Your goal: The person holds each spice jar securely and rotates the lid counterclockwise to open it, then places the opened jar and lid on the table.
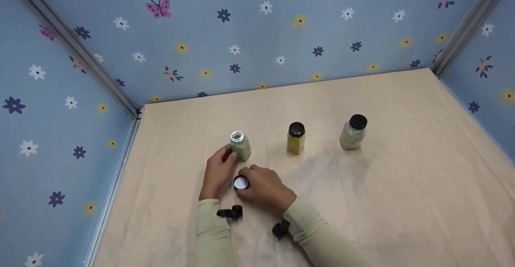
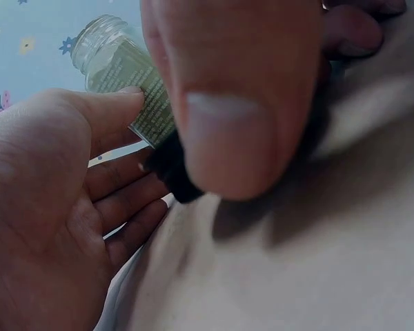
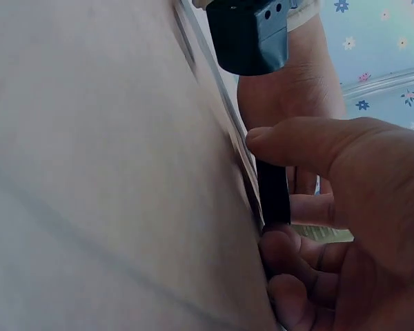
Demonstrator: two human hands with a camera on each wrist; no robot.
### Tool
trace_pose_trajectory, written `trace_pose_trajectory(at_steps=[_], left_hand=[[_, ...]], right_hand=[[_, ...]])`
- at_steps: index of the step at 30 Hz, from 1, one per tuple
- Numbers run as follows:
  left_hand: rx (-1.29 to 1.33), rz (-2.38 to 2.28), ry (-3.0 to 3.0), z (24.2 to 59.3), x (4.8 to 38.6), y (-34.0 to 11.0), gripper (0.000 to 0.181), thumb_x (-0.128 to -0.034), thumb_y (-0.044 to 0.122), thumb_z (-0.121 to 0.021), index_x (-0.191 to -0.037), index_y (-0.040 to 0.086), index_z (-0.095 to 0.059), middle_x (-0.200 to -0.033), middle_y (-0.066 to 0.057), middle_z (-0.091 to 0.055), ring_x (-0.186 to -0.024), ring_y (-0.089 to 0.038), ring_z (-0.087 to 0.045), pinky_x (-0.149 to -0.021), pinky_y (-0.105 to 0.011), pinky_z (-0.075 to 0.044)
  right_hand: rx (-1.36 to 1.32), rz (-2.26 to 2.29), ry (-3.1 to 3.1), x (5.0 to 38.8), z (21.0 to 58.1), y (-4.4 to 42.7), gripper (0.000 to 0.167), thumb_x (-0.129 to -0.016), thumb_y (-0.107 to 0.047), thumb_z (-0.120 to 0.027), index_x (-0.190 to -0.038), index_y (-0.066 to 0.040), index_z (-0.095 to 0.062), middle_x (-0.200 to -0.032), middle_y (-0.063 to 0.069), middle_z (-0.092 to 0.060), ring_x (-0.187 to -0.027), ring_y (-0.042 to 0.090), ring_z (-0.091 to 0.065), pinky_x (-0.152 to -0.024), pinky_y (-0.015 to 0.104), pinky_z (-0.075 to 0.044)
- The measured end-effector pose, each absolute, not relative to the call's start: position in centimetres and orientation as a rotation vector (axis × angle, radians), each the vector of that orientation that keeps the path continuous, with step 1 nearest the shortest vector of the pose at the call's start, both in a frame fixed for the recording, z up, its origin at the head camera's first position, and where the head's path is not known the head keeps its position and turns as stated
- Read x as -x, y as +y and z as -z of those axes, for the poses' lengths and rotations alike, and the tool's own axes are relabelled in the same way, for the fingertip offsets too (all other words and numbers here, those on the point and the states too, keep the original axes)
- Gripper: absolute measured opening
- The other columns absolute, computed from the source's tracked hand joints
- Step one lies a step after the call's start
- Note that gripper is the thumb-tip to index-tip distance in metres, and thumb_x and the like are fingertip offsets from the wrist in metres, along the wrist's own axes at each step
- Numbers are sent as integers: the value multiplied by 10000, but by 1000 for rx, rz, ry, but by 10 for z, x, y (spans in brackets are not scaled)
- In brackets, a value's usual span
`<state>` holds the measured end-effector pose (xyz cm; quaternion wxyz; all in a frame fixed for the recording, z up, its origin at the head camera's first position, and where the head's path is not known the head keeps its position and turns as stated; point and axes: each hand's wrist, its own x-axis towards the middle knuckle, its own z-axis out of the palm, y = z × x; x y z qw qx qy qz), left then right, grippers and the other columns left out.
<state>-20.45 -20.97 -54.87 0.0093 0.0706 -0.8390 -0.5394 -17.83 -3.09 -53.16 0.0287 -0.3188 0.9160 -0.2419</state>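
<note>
An uncapped glass bottle [image 1: 243,151] of pale green contents stands on the table, its silvery mouth facing up. My left hand [image 1: 217,174] holds it low down from the left, and the thumb lies along its printed side in the left wrist view. Just nearer to me, my right hand [image 1: 266,185] pinches a black screw cap [image 1: 241,183] between thumb and fingers. The white inside of the cap faces up. From the right wrist view, the cap [image 3: 274,193] stays close to the tabletop, its rim partly covered by the fingers.
A capped bottle of yellow contents [image 1: 296,141] stands right of the open one. Farther right is a capped bottle with pale contents [image 1: 352,133]. Blue flowered panels [image 1: 265,29] border the cloth-covered table [image 1: 402,194] at the back and sides.
</note>
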Motion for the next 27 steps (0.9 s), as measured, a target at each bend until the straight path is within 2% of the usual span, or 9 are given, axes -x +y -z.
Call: trace_pose_trajectory(at_steps=[15, 21, 27], left_hand=[[-219, 1662, -2609, 547, 202, -204, 444, -1034, 309, -570, -1437, 125, -548, -1447, -40, -546, -1377, -200, -445, -1145, -391, -335], [-205, 1641, -2608, 547, 198, -203, 448, -1037, 305, -563, -1449, 130, -536, -1459, -36, -536, -1382, -198, -439, -1149, -388, -329], [-209, 1589, -2560, 548, 194, -204, 417, -1029, 283, -569, -1419, 135, -569, -1394, -40, -589, -1315, -196, -504, -1110, -390, -378]], right_hand=[[995, 691, 2811, 173, 530, -28, 355, -828, -387, -761, -1083, -150, -695, -891, -6, -591, -723, 153, -581, -637, 342, -506], [970, 778, 2764, 174, 529, -22, 317, -840, -391, -755, -1050, -165, -682, -872, -41, -576, -726, 124, -559, -633, 320, -487], [909, 860, 2720, 175, 525, -13, 367, -907, -378, -682, -1175, -126, -693, -976, -10, -639, -826, 136, -601, -726, 336, -522]])
